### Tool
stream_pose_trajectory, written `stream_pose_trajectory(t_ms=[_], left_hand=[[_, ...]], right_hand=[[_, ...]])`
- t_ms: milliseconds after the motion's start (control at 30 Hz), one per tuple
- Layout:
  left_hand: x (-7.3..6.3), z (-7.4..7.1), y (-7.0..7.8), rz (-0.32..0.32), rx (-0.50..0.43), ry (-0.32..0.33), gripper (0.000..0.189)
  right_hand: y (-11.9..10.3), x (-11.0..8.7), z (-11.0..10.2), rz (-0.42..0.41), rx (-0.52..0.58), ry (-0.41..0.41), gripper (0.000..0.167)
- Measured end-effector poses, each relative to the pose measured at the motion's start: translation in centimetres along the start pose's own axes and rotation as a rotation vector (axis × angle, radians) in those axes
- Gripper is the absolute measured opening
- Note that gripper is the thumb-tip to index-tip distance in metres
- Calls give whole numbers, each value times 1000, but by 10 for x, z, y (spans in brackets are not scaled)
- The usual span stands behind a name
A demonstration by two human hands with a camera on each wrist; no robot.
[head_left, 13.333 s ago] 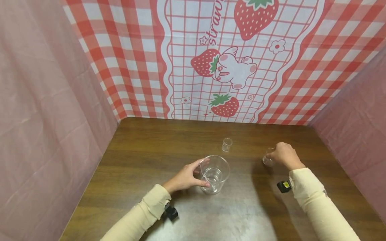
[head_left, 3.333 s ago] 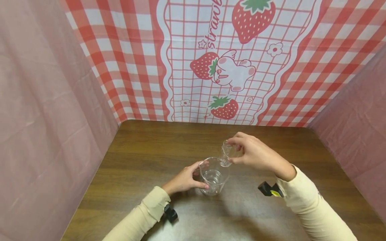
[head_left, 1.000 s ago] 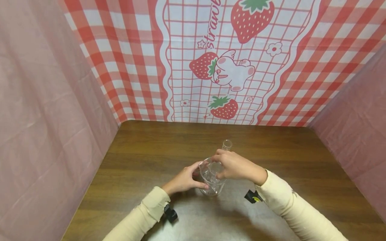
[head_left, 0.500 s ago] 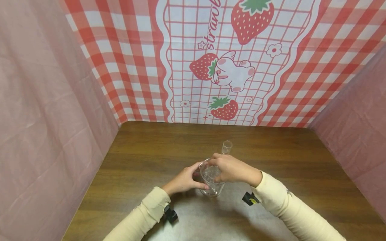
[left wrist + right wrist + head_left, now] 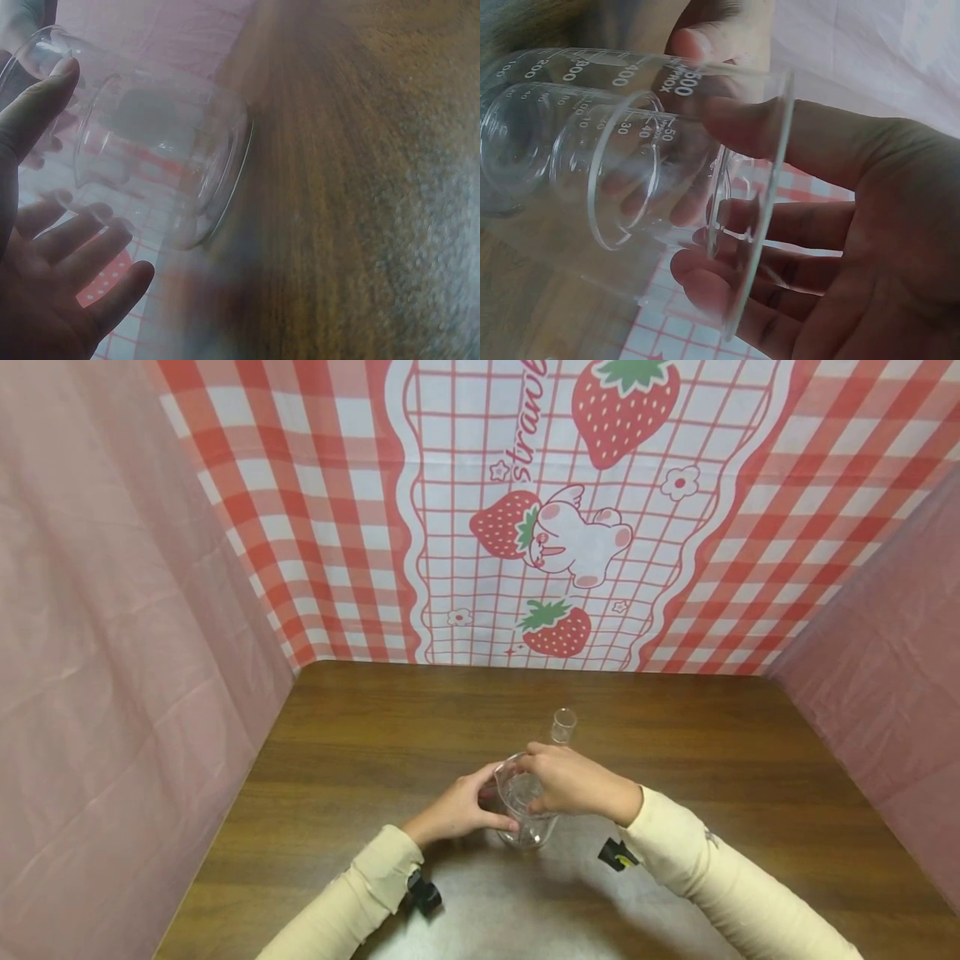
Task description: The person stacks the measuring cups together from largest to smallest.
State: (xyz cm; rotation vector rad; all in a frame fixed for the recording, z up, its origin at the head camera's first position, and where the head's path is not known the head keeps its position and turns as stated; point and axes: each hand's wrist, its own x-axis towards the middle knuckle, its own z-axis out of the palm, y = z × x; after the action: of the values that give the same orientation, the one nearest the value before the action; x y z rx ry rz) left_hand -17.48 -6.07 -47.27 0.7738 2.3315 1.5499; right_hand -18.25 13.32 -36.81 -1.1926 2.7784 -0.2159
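My left hand (image 5: pixel 453 810) holds the side of a large clear glass beaker (image 5: pixel 529 838) upright on the table, thumb at the front and fingers behind. White marks up to 500 run along its wall in the right wrist view. My right hand (image 5: pixel 577 779) reaches over its rim from the right. Thumb and fingertips pinch the rim of a small glass beaker (image 5: pixel 694 161) with marks up to 50. This small beaker sits partly within a mid-sized beaker (image 5: pixel 596 206) inside the large one. A tiny glass beaker (image 5: pixel 563 727) stands just behind my right hand.
The brown wooden table (image 5: pixel 360 727) runs back to a red-and-white checked cloth (image 5: pixel 345 527) with strawberry prints. Pink curtains (image 5: pixel 112 652) hang on both sides. A small black camera (image 5: pixel 618 855) is on the right wrist, another on the left.
My right hand has brought the small beaker from the table's right side over to the large beaker and lowered it inside. In the last second it sinks slightly further. My left hand stays put.
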Motion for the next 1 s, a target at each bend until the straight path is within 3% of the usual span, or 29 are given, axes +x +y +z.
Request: stream_pose_trajectory(t_ms=[567, 1000], left_hand=[[-1, 0, 0, 8, -11, -13, 84], [1, -1, -3, 13, -14, -17, 83]], right_hand=[[-5, 5, 9, -45, -92, -16, 48], [-4, 8, 12, -62, -93, -27, 47]])
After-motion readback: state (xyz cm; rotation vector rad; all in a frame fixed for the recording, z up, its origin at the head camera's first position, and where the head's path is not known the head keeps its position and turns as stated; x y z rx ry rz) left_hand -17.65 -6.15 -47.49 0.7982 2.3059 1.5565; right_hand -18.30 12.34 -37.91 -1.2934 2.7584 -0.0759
